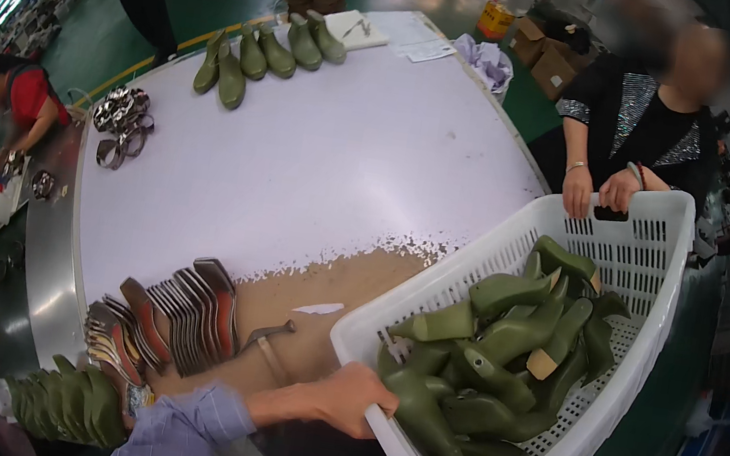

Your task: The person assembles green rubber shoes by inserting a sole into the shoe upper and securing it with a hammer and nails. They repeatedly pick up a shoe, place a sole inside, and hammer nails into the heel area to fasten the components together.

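My left hand (359, 400) is closed round the near left rim of a white plastic basket (610, 440), its forearm in a blue shirt sleeve. Inside the basket lies a jumbled heap of green shoe lasts (508, 337), a few with tan ends. The basket sits tilted at the right side of the table. At its far end a co-worker's hands (599, 191) rest on the rim beside the handle slot. My right hand does not show; only a bit of blue sleeve appears at the lower edge.
Along the far edge of the table (328, 158) stand several green lasts (268, 56). Metal rings (124, 115) lie at the left. Close to me are a row of curved insoles (175, 318), a hammer (271, 334) and more lasts (70, 401). Cardboard boxes (551, 63) stand beyond the table.
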